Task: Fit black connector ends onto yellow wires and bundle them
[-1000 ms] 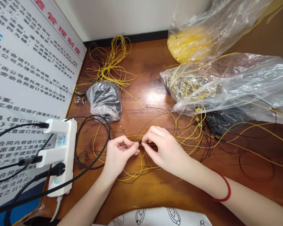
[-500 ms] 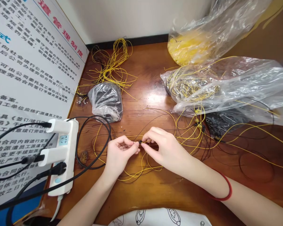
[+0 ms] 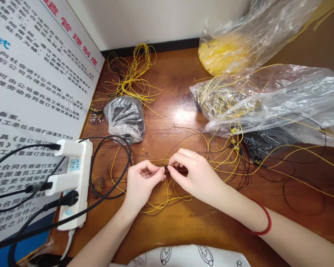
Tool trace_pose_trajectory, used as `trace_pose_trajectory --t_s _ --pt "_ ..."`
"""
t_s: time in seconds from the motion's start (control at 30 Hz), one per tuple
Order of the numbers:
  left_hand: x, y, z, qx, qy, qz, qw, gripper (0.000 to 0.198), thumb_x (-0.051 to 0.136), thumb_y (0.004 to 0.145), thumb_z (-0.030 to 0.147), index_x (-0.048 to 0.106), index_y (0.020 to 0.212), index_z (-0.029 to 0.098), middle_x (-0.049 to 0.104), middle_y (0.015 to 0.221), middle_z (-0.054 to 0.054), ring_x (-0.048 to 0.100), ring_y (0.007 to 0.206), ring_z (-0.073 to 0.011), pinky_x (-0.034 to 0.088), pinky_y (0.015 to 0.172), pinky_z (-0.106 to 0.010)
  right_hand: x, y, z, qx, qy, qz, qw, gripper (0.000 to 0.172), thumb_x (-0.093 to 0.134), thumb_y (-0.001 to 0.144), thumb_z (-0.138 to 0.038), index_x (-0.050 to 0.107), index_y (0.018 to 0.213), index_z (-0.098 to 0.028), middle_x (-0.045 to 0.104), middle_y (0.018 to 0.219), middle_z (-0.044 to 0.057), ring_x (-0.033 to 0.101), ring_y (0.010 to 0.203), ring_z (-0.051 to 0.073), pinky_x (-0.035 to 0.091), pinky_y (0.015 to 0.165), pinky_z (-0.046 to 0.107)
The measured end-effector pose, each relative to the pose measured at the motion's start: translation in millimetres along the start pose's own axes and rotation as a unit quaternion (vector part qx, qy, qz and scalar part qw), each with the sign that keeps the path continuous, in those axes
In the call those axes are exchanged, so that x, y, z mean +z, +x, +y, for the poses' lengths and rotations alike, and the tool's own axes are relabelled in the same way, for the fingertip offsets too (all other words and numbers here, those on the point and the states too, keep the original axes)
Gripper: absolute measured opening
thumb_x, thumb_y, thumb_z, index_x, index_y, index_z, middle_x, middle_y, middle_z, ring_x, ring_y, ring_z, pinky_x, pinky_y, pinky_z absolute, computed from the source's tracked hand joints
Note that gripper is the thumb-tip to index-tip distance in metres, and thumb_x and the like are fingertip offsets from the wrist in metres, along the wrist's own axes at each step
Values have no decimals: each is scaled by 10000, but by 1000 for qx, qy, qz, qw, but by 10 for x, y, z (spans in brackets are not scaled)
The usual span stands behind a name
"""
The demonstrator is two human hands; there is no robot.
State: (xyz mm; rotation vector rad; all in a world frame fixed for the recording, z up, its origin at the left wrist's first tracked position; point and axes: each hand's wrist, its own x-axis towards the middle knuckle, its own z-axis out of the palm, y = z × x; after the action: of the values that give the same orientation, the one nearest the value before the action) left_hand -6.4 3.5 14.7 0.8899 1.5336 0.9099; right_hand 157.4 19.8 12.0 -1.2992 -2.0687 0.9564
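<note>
My left hand point(image 3: 141, 181) and my right hand point(image 3: 195, 174) meet over the middle of the wooden table point(image 3: 178, 230), fingertips nearly touching. Both pinch thin wire where a small black piece point(image 3: 166, 167) sits between the fingertips. Yellow and black wire point(image 3: 167, 200) loops down from the pinch and lies under my hands. A red band point(image 3: 263, 222) circles my right wrist.
A white power strip point(image 3: 72, 178) with black plugs and cables lies at the left by a printed board point(image 3: 30, 92). A small bag of black parts point(image 3: 125, 118), a loose yellow wire bundle point(image 3: 133, 74) and large plastic bags of wire point(image 3: 267, 96) sit behind.
Both hands have stayed pinched together at the same spot; only the fingers shift slightly. The view has wobbled a little.
</note>
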Motion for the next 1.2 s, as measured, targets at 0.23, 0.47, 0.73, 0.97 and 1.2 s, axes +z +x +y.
trace_pose_trajectory --t_s 0.23,0.47,0.73,0.97,1.2 --pt "4 -3 -9 13 10 -4 1000 219 754 615 220 565 515 173 677 524 2 644 483 -120 541 517 -193 9 1 1 26 27 6 999 92 601 837 -113 585 765 -169 567 754 4 519 690 125 412 661 257" --pt "0 1 -18 13 12 2 1000 222 750 618 227 561 516 173 673 519 4 641 488 -122 537 520 -197 -9 7 4 3 58 0 998 117 590 846 -80 585 761 -161 554 747 -4 523 667 104 415 629 227" --pt "-4 -2 -7 21 19 8 1000 224 748 618 233 561 508 175 664 517 4 641 490 -131 537 522 -212 -5 11 -7 13 86 0 996 117 587 833 -94 583 740 -165 550 733 -8 515 646 98 429 617 225" --pt "-1 1 -23 20 18 12 1000 224 757 613 228 565 511 175 669 510 -2 639 473 -135 531 503 -214 -59 60 -7 74 133 -34 988 135 578 784 -84 593 681 -170 578 687 -18 508 590 88 420 563 218" --pt "-5 -2 -17 18 6 -6 1000 231 761 636 235 568 524 175 682 526 -11 665 498 -150 548 524 -227 -82 62 -20 88 175 -66 978 134 603 793 -81 634 692 -163 612 704 -16 525 609 85 424 575 214"
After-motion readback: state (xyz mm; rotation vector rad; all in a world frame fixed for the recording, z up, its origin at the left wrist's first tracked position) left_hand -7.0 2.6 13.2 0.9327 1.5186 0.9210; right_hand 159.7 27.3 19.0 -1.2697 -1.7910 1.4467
